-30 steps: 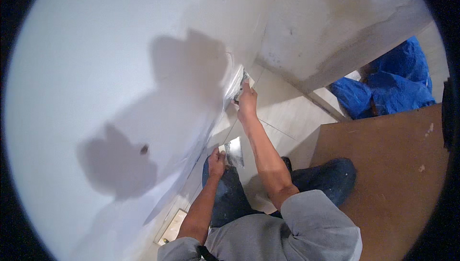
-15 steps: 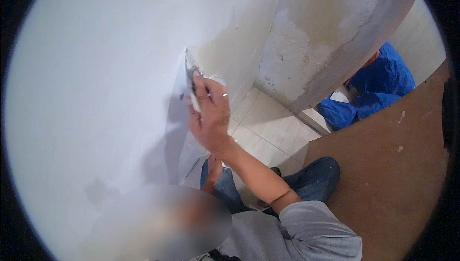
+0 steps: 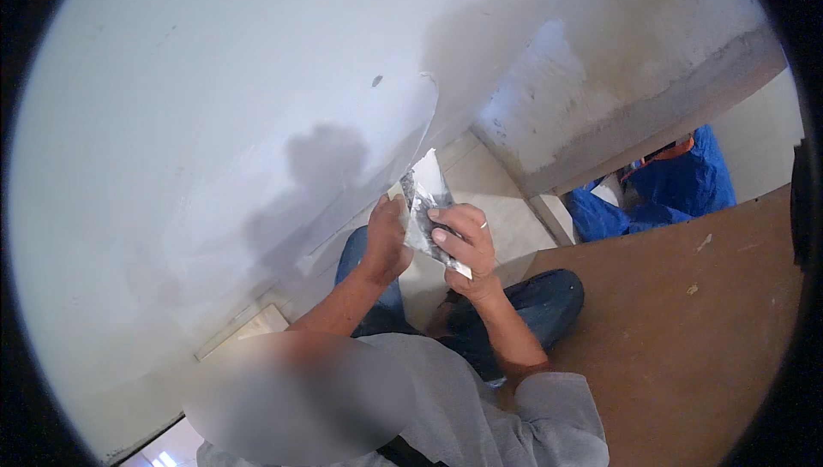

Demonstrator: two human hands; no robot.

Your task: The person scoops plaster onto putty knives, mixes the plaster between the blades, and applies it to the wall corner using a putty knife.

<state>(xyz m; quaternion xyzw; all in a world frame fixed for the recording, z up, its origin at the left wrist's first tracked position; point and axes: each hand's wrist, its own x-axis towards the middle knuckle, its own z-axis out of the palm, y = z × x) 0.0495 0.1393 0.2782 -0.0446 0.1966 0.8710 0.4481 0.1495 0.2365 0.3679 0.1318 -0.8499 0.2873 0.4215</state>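
Observation:
My right hand [image 3: 471, 248] grips a wide putty knife [image 3: 430, 182] smeared with white putty, fingers spread across its blade. The knife is tilted in front of my lap, apart from the wall. My left hand [image 3: 387, 240] is closed right beside it, against a flat, pale-edged thing mostly hidden behind the knife. On the white wall [image 3: 214, 107], a curved edge of fresh putty [image 3: 435, 94] shows above the hands, next to a small dark spot [image 3: 376, 81].
A rough, patchy wall end [image 3: 583, 81] juts out at the right, with blue plastic sheeting [image 3: 686, 184] beyond it. A brown board [image 3: 669, 296] lies at the right. Pale floor tiles [image 3: 484, 176] show below the wall, and my bent knees are close under my hands.
My right hand has come down off the wall with the putty knife, toward my lap. My left hand has risen to meet it. The view has shifted.

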